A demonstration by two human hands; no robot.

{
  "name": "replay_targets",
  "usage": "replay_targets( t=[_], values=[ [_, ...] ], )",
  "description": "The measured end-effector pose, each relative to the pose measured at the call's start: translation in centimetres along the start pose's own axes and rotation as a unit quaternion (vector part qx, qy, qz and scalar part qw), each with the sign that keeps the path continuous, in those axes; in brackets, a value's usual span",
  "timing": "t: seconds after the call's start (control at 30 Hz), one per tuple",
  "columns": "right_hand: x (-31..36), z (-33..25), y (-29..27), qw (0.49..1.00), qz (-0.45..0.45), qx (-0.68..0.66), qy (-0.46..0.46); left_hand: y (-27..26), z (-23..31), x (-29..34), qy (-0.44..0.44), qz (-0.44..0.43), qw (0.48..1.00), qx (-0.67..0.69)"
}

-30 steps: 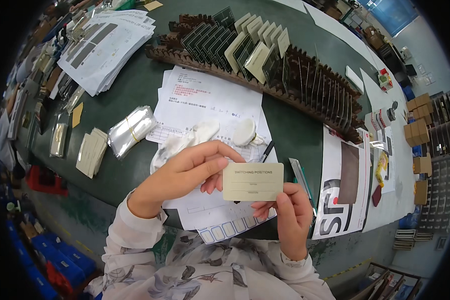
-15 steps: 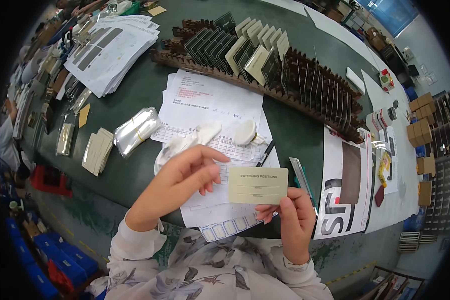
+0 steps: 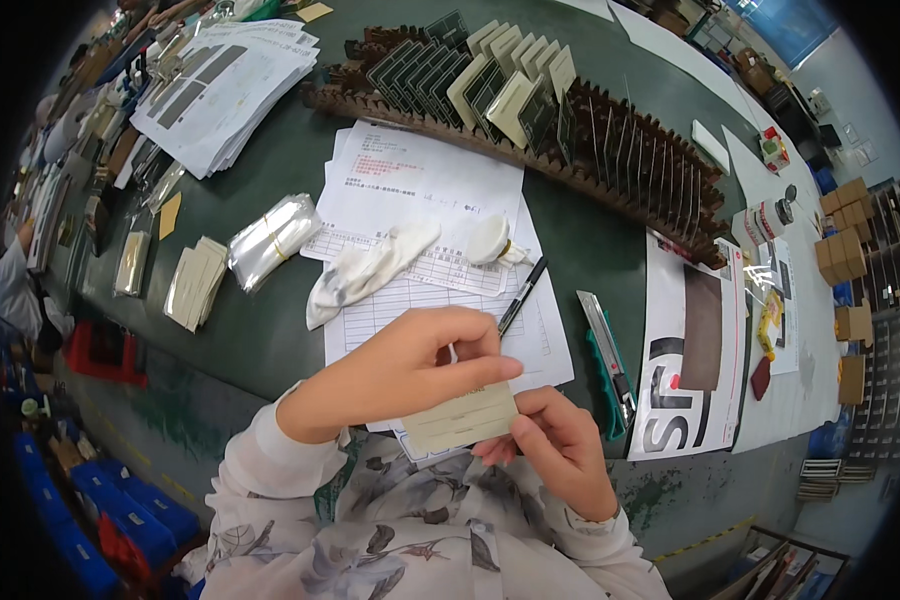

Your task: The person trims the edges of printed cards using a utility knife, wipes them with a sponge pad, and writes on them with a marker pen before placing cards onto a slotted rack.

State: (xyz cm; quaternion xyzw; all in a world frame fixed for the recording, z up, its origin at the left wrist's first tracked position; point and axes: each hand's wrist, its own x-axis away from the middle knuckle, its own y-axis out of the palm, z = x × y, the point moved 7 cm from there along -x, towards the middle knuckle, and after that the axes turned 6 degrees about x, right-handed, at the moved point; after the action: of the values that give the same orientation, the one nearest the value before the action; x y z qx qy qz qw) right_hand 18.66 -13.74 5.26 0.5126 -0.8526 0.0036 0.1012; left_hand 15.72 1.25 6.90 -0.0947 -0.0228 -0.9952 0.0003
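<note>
Low in front of me, a pale cream plate [image 3: 462, 424] with dark printed lines is pinched at its right edge by my right hand [image 3: 562, 440]. My left hand [image 3: 405, 370] reaches across the plate's upper part, its index finger curled down and its thumb close under it. What the left fingertips hold, if anything, cannot be made out. Under and beyond my hands lie printed sheets [image 3: 370, 330], with a crumpled white cloth [image 3: 375, 268], a round white pad [image 3: 490, 240] and a black pen [image 3: 523, 296] on them. A green-handled utility knife [image 3: 608, 372] lies to the right.
A brown slotted rack [image 3: 660, 150] holding several dark and cream plates crosses the far side of the dark green table. Bundled plates [image 3: 196, 284] and a clear-wrapped stack [image 3: 275, 242] lie left, below a paper pile [image 3: 225, 100]. A printed poster sheet [image 3: 685, 400] lies right.
My right hand has brought the plate left and down, tilting it. The left hand has moved right and down over the plate, its thumb and index finger drawing together.
</note>
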Motion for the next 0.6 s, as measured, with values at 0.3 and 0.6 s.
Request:
replay_targets(
  t=[0.3,0.6],
  values=[
    [0.2,-0.2,-3.0,0.993,0.104,-0.039,-0.039,-1.4,-2.2,0.5,-0.051,0.064,0.994,0.075],
    [-0.4,-0.2,-3.8,0.978,0.205,-0.009,-0.041,-1.6,-2.8,3.1,-0.040,0.105,0.979,0.170]
  ],
)
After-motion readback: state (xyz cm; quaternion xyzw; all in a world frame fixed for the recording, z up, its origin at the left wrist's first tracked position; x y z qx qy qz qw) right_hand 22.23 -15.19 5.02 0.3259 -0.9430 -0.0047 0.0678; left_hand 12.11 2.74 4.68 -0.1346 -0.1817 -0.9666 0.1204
